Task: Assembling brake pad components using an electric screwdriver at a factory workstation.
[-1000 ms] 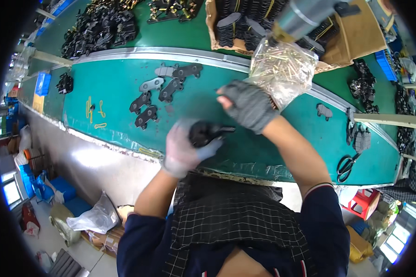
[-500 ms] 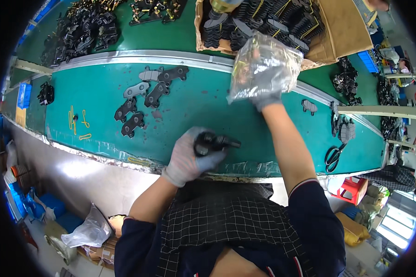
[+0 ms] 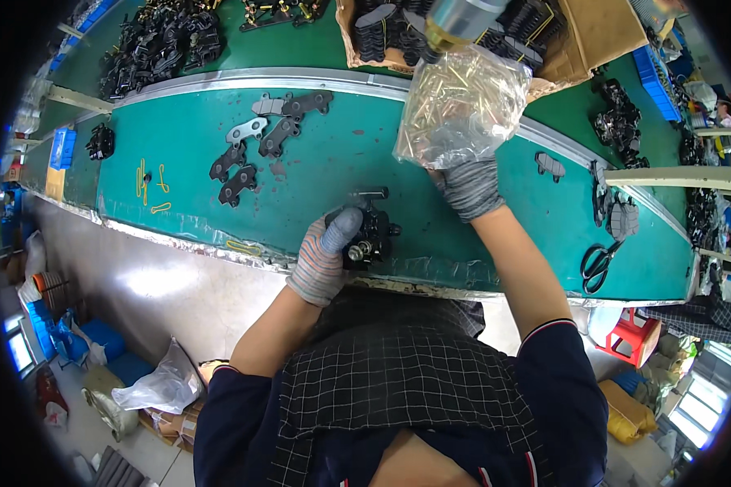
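Since a second ago, right hand point(image 3: 469, 188) has gone from beside the part out across the counter point(image 3: 341, 154) to the clear plastic bag of brass pins point(image 3: 461, 105); left hand point(image 3: 326, 256) has drawn the black metal assembly point(image 3: 371, 234) back toward the near edge.

Nearest me: left grip clenched on the black assembly, gloved thumb up over its top, the part resting on the counter just inside the near rim. It looks like cast metal, so I judge it heavy for its bulk, stiff, with lugs that could snag a glove. Best held round the body, as now, not by the protruding pin at its far side.

Further out: right grip closed on the lower edge of the bag, fingers pinching the film. Bag is soft and slippery (loose pins will shift and slump toward whichever corner hangs lowest), so take a gathered fold, not a flat face.

Left of centre: dark and grey brake pads point(image 3: 260, 142) lying flat, well apart from both hands. Small yellow clips point(image 3: 150, 180) further left.

Far side: raised metal rail, then a cardboard box of parts point(image 3: 577, 32) beyond the bag. Scissors point(image 3: 597, 264) lie at the right near edge. Open green surface between assembly and bag gives room to work.
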A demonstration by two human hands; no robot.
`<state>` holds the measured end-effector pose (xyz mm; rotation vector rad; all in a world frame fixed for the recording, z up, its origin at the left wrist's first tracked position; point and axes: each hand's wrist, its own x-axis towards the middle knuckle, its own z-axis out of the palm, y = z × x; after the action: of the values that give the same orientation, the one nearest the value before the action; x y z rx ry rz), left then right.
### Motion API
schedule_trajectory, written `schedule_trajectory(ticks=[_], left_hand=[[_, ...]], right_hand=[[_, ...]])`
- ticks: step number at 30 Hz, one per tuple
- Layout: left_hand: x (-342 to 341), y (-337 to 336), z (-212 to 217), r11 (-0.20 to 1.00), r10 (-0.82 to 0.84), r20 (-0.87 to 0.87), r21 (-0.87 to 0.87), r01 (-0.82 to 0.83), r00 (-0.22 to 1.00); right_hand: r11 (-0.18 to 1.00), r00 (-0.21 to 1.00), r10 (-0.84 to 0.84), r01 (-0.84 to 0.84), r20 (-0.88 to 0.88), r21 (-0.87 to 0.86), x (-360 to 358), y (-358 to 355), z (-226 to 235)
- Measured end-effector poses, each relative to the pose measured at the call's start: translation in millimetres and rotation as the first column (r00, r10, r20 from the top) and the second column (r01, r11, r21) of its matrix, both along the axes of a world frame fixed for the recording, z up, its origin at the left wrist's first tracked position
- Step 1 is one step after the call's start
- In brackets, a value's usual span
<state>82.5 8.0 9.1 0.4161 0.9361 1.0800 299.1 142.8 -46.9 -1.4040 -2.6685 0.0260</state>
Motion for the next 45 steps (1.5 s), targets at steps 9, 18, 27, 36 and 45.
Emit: schedule_trajectory(ticks=[9, 18, 27, 36, 45], left_hand=[[19.5, 22.3, -0.9, 0.989, -0.007, 0.231, -0.145, 0.042, 0.973], [21.3, 43.4, -11.6, 0.953, -0.001, 0.337, -0.286, 0.103, 0.942], [8.0, 32.3, -13.2, 0.962, -0.051, 0.357, -0.234, 0.142, 0.933], [10.0, 17.7, -7.5, 0.983, 0.003, 0.214, -0.18, 0.036, 0.977], [-2.5, 2.4, 10.0, 0.993, 0.034, 0.056, -0.113, -0.028, 0.998]], right_hand=[[0.843, 0.853, -0.326, 0.067, -0.407, -0.534, 29.4, -20.6, 48.5], [0.883, 0.607, -0.41, 0.077, -0.681, -0.463, 48.2, -19.7, 33.2], [0.993, 0.904, -0.108, 0.078, -0.413, -0.088, 48.4, -39.5, 37.6], [0.97, 0.969, -0.244, 0.243, -0.038, -0.018, -18.4, -27.7, 31.5], [0.936, 0.942, -0.293, 0.317, 0.162, -0.151, -26.6, -38.8, 41.9]])
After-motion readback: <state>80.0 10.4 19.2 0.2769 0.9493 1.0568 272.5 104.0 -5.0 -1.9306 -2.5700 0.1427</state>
